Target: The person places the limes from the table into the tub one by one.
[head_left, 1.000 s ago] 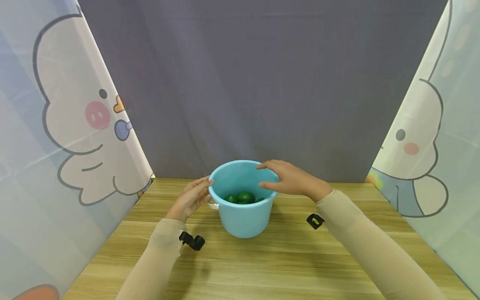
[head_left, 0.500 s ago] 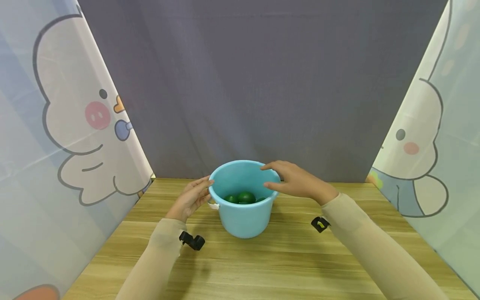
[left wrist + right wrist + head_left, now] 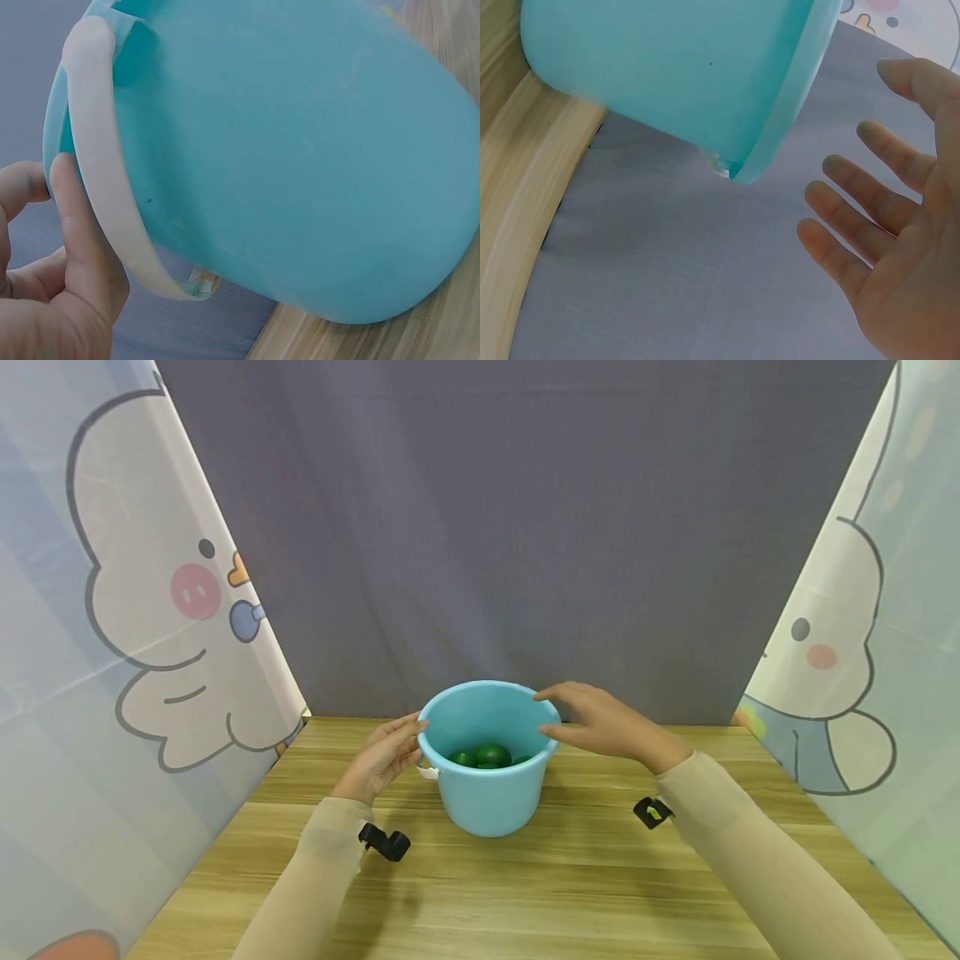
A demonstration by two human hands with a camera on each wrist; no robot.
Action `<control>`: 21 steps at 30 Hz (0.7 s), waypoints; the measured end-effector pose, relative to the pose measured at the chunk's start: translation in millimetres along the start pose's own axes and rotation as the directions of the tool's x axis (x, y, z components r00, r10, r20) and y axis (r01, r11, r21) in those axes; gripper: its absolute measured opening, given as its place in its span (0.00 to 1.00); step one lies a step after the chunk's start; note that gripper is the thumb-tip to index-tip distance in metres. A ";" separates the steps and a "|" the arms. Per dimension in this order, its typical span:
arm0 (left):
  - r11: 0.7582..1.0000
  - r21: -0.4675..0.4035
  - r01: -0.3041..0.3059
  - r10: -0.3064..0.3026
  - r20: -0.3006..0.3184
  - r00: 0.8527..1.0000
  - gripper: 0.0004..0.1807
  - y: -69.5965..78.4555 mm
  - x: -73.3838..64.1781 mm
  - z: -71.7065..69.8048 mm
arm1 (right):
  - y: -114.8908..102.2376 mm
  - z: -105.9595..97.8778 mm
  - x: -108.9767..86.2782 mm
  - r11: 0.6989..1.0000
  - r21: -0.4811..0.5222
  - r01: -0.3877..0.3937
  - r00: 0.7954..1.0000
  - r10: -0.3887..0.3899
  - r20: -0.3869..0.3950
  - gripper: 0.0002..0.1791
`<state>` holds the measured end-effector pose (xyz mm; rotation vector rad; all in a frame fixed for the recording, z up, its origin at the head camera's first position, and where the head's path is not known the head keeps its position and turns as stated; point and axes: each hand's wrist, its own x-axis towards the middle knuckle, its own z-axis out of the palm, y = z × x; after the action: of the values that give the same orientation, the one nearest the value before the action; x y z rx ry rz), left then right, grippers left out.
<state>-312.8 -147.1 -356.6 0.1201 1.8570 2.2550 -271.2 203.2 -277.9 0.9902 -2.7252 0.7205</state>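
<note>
A light-blue bucket (image 3: pixel 491 802) stands upright on the table. Several dark green, round fruit-like things (image 3: pixel 492 755) lie inside it, their kind unclear. My left hand (image 3: pixel 382 758) pinches the bucket's rim at the left, with digits on both sides of it in the left wrist view. Just beside those fingers, the white handle (image 3: pixel 97 142) hangs down along the bucket's outside. Over the right side of the rim is my right hand (image 3: pixel 600 724), its fingers spread and holding nothing. In the right wrist view, this hand is apart from the rim.
The wooden table (image 3: pixel 495 902) extends around the bucket. Behind it hangs a grey cloth (image 3: pixel 517 527). Printed cartoon curtains (image 3: pixel 150 610) close off both sides. Each wrist wears a black camera mount (image 3: pixel 384 842).
My right hand has drifted a little to the right, away from the middle of the bucket's opening. The left hand and the bucket have stayed put.
</note>
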 end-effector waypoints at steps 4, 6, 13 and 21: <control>1.000 0.003 0.003 -0.003 -0.004 1.000 0.32 0.9 -0.9 0.5 | 2.3 -2.0 -3.2 1.000 0.009 -0.004 1.000 0.004 -0.010 0.29; 1.000 0.002 0.002 -0.002 -0.004 1.000 0.32 1.3 -1.4 0.8 | 3.1 -2.7 -4.3 1.000 0.017 -0.006 1.000 0.006 -0.013 0.29; 1.000 0.003 0.000 0.000 0.003 1.000 0.33 0.6 -1.4 -0.4 | 8.4 -2.1 -7.7 1.000 0.014 -0.018 0.999 0.019 -0.028 0.28; 1.000 0.007 -0.001 0.001 0.002 1.000 0.33 0.7 -1.1 -0.8 | 11.1 -4.0 -11.2 1.000 0.005 -0.006 0.999 0.006 -0.041 0.28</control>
<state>-311.9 -148.2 -356.0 0.1244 1.8648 2.2487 -269.7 218.8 -282.1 0.9583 -2.6935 0.7402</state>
